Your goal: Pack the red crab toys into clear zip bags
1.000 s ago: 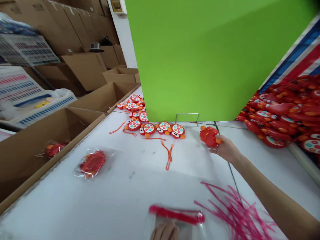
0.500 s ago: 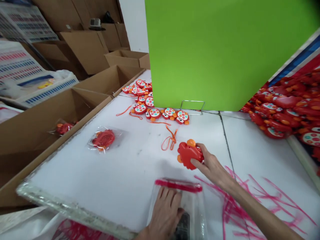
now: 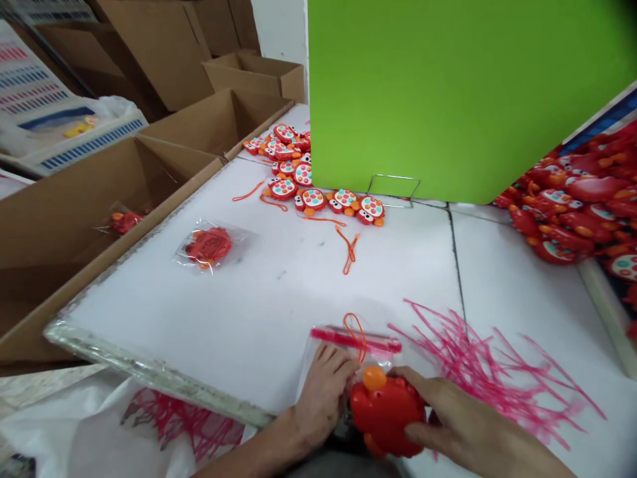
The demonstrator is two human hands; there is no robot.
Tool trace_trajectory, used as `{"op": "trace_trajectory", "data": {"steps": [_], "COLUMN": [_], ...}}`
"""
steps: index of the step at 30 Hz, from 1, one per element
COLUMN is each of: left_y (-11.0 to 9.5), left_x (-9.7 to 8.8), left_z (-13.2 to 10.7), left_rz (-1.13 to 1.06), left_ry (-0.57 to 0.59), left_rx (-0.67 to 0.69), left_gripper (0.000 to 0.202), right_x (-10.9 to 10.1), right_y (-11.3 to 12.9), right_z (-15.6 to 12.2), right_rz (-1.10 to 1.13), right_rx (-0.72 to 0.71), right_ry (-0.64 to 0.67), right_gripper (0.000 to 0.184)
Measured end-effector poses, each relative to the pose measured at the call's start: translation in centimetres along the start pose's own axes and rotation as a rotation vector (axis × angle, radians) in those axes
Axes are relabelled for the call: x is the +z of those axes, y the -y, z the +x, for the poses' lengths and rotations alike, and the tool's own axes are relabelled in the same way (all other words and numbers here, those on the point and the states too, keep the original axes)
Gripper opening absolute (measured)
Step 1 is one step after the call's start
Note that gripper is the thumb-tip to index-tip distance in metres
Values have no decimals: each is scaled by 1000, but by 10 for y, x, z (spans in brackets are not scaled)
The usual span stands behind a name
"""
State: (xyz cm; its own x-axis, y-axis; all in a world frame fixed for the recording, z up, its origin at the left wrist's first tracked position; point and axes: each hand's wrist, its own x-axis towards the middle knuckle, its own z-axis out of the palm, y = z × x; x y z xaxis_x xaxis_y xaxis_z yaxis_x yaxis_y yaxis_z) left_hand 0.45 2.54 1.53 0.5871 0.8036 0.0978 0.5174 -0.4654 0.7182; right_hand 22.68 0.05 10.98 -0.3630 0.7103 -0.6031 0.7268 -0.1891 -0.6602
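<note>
**Item: red toy [image 3: 385, 415].** Rounded plastic body with an orange knob on top, at 6 o'clock in the view and close to the person. It touches the near end of the clear bag.

**Right hand [image 3: 462, 431].** Comes in from 4 o'clock. The fingers are closed around the toy's right side and grip it.

**Orange cord [image 3: 354, 332].** Runs from the toy toward 12 o'clock and loops across the bag's pink strip.

**Clear bag [image 3: 371, 362].** Lies flat on the table, with its pink strip at the far edge.

**Left hand [image 3: 323, 395].** At 9 o'clock from the toy. The fingers are stretched out flat on the bag and press it down; they grasp nothing that shows.

**Pink strips [image 3: 478, 372].** A loose scatter at 2 o'clock, just beside the bag.

**Table [image 3: 279, 292].** White top.

- Bagged toy [image 3: 212, 244] at 10 o'clock, well apart.
- Row of toys [image 3: 318, 196] at 12 o'clock, at the foot of the green board [image 3: 462, 93].
- Heap of toys [image 3: 572, 206] at 2 o'clock.
- Cardboard box [image 3: 74, 226] at 9 o'clock, beside the table edge.

**Risks, as judged.**

- The cord lies over the pink strip and could catch there.
- The slick bag, held only by flat fingers, could slide.
- The toy is gripped on one side only and could tip out of the hand.
</note>
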Motion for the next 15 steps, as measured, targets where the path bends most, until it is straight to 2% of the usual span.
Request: {"op": "trace_trajectory", "data": {"steps": [3,5,8,11,15], "left_y": [-1,-2,-5,-12,-22], "left_x": [3,6,10,10,-5], "left_z": [-1,-3,-8,-13,-16], "left_rz": [75,159,285,335,291], "left_ry": [-31,-86,-160,-184,-193], "left_rx": [32,71,118,118,128], "left_gripper": [13,12,10,12,16], "right_x": [4,13,32,44,39], "right_y": [1,4,12,17,18], "right_z": [5,15,30,37,35], "right_rz": [289,437,351,193,154], "right_rx": [-77,-91,-105,-111,-65], "right_ry": [-123,-277,-456,-427,-310], "right_gripper": [51,53,49,44,44]}}
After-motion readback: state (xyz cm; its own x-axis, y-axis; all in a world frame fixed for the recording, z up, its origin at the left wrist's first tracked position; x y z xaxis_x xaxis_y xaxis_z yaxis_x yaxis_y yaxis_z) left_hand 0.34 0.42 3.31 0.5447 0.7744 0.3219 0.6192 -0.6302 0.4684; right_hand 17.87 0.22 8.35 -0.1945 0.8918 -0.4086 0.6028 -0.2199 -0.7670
